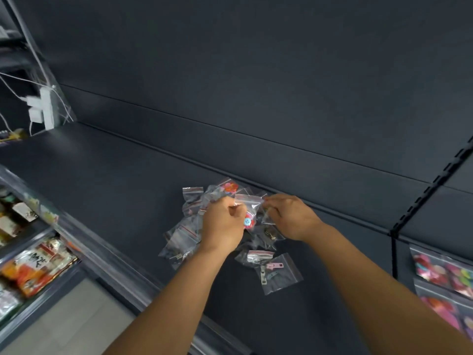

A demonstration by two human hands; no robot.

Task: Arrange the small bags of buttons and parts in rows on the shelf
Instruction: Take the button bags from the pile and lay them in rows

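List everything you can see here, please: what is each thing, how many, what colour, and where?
shelf: one, dark grey, runs across the middle of the view.
back panel: one, dark grey, behind the shelf.
pile of small bags: too many to count, clear with red seal lines, heaped on the shelf under the hands.
bag of buttons: one, clear with blue and red buttons, held up between both hands.
bag of zipper pulls: one, clear, a pink pull inside, at the pile's near edge.
button bags: several, pink and green contents, far right.
snack packets: several, orange and white, lower shelf, left.
white plugs: a cluster, left end.
left hand: pinches the bag.
right hand: pinches the bag.
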